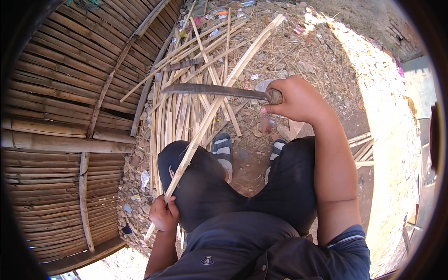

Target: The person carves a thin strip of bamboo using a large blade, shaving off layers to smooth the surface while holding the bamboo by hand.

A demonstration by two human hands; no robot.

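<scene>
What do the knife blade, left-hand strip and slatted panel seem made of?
Knife blade: probably steel, thin and flat with a dull dark finish. Strip: bare bamboo or wood; pale, with splintered fibres. Slatted panel: likely bamboo, brown and weathered, from its rounded slats.

"What lies around the left hand (163,214)?"
"The strip (214,107) runs forward and rightward from it, over the left knee (200,161); the wall (58,98) stands left, the pile (173,122) ahead."
"And the right hand (295,99)?"
"The machete (200,89) extends left from it, crossing the strip."
</scene>
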